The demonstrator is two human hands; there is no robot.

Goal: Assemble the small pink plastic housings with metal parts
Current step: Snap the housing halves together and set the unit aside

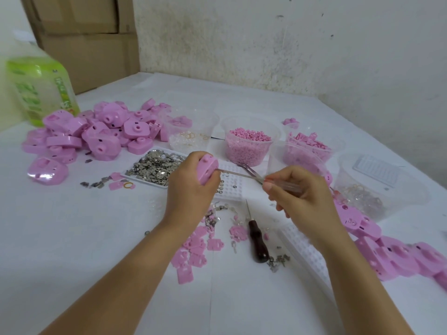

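Note:
My left hand grips a pink plastic housing held on edge above the table. My right hand holds a screwdriver with a clear handle; its thin metal shaft reaches left and its tip touches the housing's side. A pair of metal tweezers lies just behind the shaft. A white tray of small metal parts sits left of my left hand. A heap of pink housings lies at the far left, and another row of housings runs along the right.
Clear tubs hold pink pellets, pink clips and rings. A white grid jig lies under the hands. A dark-handled awl and flat pink plates lie nearer me. A green bottle stands far left.

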